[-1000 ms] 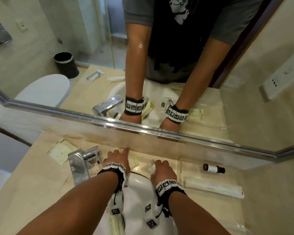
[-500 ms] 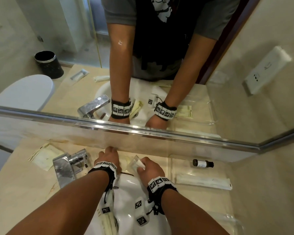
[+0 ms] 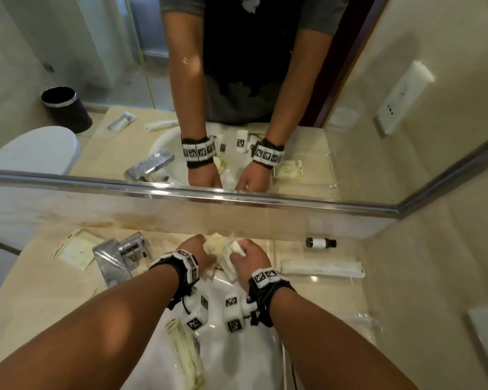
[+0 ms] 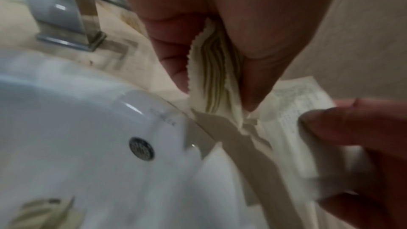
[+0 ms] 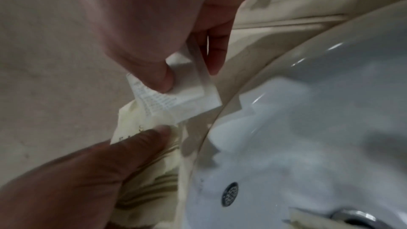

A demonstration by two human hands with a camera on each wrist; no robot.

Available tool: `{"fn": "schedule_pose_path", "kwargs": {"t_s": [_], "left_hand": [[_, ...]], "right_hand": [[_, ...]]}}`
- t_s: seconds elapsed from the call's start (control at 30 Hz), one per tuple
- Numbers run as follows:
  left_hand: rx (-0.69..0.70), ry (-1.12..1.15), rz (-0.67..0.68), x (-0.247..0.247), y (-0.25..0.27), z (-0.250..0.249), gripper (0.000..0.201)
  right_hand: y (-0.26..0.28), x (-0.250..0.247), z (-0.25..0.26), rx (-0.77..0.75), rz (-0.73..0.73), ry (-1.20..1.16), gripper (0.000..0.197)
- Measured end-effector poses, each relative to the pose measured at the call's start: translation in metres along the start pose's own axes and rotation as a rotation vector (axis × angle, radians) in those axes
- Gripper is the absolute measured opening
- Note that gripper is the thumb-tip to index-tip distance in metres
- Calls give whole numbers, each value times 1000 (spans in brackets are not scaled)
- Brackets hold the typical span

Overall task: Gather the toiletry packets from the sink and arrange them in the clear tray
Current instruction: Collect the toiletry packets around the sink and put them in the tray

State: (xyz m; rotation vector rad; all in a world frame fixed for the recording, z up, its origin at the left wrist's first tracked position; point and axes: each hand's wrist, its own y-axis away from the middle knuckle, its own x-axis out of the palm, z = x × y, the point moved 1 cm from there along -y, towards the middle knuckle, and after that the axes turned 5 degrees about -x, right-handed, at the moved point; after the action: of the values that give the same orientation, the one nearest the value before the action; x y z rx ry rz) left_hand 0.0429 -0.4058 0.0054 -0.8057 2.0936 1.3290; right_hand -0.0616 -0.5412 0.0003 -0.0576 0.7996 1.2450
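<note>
The cream packets (image 4: 214, 69) sit pinched in the left hand (image 3: 196, 253) at the far rim of the sink (image 3: 231, 347), and the right hand (image 3: 250, 256) grasps a white packet (image 5: 187, 90) beside them. Judged risk: merging both bundles loosens a grip, dropping packets into the basin before they reach the clear tray (image 3: 316, 291) on the right.

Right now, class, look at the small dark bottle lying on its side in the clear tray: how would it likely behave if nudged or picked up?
The small dark bottle lies on its side and looks round, so a nudge would probably roll it. The clear tray floor looks smooth and glossy, so it may also slide. It looks rigid, so it should not bend when pinched.
</note>
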Motion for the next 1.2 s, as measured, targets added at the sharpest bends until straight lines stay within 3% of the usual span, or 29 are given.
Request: {"fn": "schedule_pose_path", "kwargs": {"t_s": [0.1,0.43,0.57,0.77,0.97,1.2], "left_hand": [[103,63,-8,2,21,-12,11],[35,325,-21,18,89,-30,50],[104,257,-43,32,116,-40,30],[213,122,-5,63,144,-65,28],[188,-40,8,93,158,-76,36],[197,-60,12,113,158,-78,36]], "right_hand": [[13,-9,-1,14,-59,-49,26],[72,-37,-6,-38,-117,-82,24],[106,-55,-21,-8,-78,-159,33],[146,-92,-69,65,-127,-141,46],[177,-115,-126,121,-223,29,24],[178,-103,-155,185,-172,88,23]]}}
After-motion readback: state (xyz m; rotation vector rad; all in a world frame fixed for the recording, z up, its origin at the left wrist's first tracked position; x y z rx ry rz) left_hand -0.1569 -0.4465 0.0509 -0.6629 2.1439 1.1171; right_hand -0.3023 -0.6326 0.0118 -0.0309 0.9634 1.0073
